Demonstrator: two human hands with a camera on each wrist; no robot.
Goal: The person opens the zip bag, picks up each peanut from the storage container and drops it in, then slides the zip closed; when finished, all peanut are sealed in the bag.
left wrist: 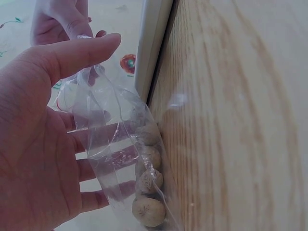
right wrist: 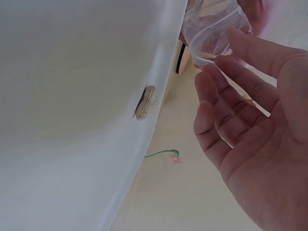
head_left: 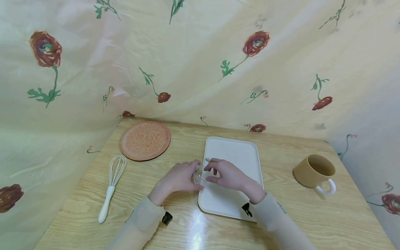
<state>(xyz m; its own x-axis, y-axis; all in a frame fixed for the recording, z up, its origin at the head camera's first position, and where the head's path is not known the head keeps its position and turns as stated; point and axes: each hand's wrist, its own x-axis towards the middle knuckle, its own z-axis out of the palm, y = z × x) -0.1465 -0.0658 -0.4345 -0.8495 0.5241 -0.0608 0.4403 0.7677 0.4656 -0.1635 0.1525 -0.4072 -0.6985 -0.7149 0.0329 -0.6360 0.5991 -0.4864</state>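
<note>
Clear bag: round tan items show only in left wrist view; left fingers hold bag, right fingers parted.

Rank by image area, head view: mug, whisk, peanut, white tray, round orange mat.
1. White tray, largest even partly covered by the right arm
2. Round orange mat
3. Mug
4. Whisk, long but thin
5. Peanut, tiny

Image area only; true sizes may differ.

Pale beige sleeves bear small dark markings — black pieces at both cuffs.
</note>
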